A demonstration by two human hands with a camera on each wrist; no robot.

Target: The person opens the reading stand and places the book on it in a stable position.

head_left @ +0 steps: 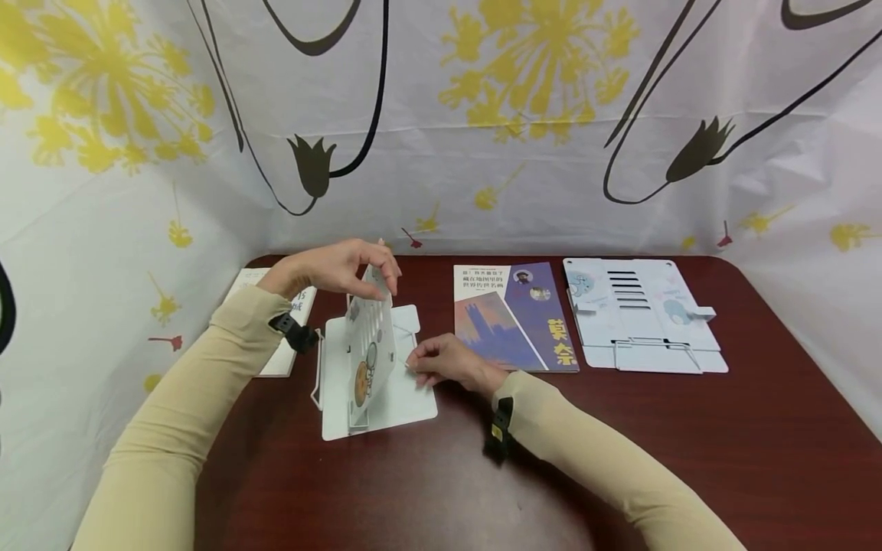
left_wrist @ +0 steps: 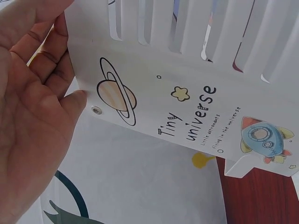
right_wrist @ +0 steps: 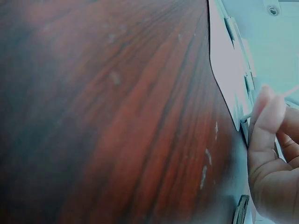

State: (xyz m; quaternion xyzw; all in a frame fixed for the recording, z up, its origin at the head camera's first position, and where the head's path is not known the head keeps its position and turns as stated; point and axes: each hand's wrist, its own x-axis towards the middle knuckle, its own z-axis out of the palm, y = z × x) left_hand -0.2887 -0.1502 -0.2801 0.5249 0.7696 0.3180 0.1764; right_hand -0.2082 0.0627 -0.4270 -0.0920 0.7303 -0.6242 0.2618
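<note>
A white metal book stand [head_left: 406, 405] lies on the table, its slotted panel [head_left: 377, 325] raised steeply above the flat base plate. My left hand [head_left: 344, 268] holds the panel by its far upper edge. In the left wrist view, the panel shows a ringed planet, a rocket and the words "Tiny universe", and the left fingers [left_wrist: 58, 60] curl behind the edge with the thumb in front. At the right side of the base, my right hand [head_left: 446, 363] pinches a thin wire support [right_wrist: 290, 91] between thumb and fingertips. Part of that wire is hidden by the fingers.
A second white book stand [head_left: 599, 314] lies folded flat at the right. Between the stands is a purple and white book [head_left: 530, 314]; another white book [head_left: 281, 360] lies partly behind the left forearm. A patterned cloth [head_left: 427, 153] hangs behind the dark red table [head_left: 482, 474].
</note>
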